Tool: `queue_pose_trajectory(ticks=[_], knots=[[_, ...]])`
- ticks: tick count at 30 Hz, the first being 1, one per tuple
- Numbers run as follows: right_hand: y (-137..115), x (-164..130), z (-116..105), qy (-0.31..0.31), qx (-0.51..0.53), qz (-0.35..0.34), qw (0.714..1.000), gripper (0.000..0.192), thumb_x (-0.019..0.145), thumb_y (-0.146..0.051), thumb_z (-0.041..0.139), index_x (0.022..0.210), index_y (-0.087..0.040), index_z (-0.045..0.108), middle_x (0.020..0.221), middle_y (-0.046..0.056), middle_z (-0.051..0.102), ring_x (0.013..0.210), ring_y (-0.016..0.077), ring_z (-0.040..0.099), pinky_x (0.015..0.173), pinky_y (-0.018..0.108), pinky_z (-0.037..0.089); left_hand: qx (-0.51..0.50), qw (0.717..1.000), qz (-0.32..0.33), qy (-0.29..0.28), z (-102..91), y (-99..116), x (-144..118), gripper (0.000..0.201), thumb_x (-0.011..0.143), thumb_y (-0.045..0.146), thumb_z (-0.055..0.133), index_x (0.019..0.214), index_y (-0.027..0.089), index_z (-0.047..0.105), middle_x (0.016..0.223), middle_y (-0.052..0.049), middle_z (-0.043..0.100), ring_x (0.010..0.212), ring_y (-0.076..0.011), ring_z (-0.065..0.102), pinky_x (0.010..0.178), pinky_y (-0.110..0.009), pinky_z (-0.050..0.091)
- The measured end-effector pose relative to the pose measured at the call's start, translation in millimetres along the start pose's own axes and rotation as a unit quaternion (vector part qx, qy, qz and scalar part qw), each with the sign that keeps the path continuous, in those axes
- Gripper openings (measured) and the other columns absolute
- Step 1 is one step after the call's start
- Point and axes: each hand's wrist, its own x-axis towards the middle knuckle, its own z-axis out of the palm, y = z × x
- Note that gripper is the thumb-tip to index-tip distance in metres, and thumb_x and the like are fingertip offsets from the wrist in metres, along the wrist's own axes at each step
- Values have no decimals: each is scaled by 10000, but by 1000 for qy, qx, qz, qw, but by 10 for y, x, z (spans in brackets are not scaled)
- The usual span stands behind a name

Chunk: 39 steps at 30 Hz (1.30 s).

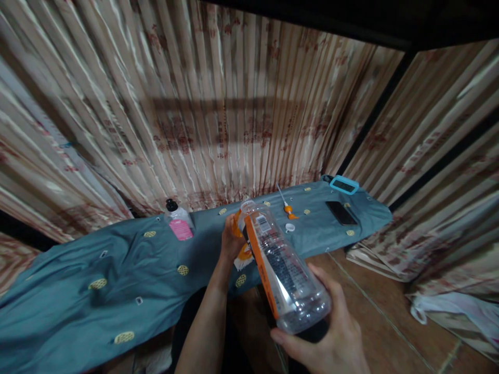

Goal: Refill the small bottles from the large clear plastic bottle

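Head view: both hands (pixel 331 322) hold a clear bottle (pixel 280 265).

A clear plastic bottle with an orange label (pixel 278 259) is held above the blue-grey patterned cloth (pixel 97 259); its small white cap (pixel 289 227) lies right, a black phone (pixel 341 212) farther right.
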Motion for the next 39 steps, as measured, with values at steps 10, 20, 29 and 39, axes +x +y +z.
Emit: queue_pose_trajectory(ticks=[10,20,29,39], knots=[[-11,-1,6,-1,3,9,1000,889,564,-430,769,1386,-249,483,1082,18,797,1027,287,776,885,378,620,6,1000,7,1,3,-13,-9,449,739,414,747,1107,217,582,1032,-84,703,968,-263,675,877,-412,533],[11,-5,17,4,-3,-14,1000,864,580,-419,762,1379,-248,478,1147,26,789,1068,278,767,914,368,610,-1,1000,-16,2,-2,52,-5,408,731,367,751,1075,227,583,1027,-76,707,933,-240,668,861,-388,540],[18,-4,14,2,-2,-11,1000,872,585,-408,787,1389,-253,487,1106,36,793,1039,306,774,891,407,620,6,1000,-14,-4,-2,49,-4,414,727,367,746,1078,225,578,1042,-82,706,968,-257,676,886,-406,533],[25,-5,13,5,-10,-7,1000,894,565,-411,796,1390,-263,487,1161,44,777,1080,321,758,913,423,614,5,1000,-18,4,3,50,-4,410,720,338,755,1077,231,585,1056,-76,711,948,-249,681,887,-411,546]])
